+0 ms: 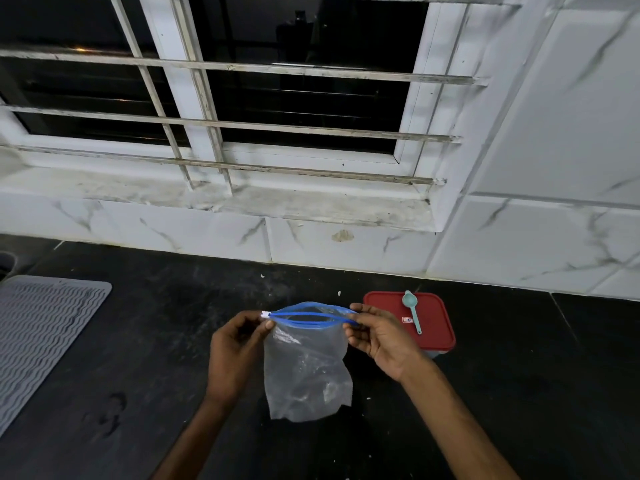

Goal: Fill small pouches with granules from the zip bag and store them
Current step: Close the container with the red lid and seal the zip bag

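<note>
The left hand (230, 351) pinches the white slider end of the bag (306, 365); the right hand (379, 336) pinches the opposite end of its blue zip. Between the fingers the mouth gapes, and the thin, limp film hangs down to the counter (156, 341). It looks light and slippery, so the stiffer zip rim is the safest place to hold.
</note>
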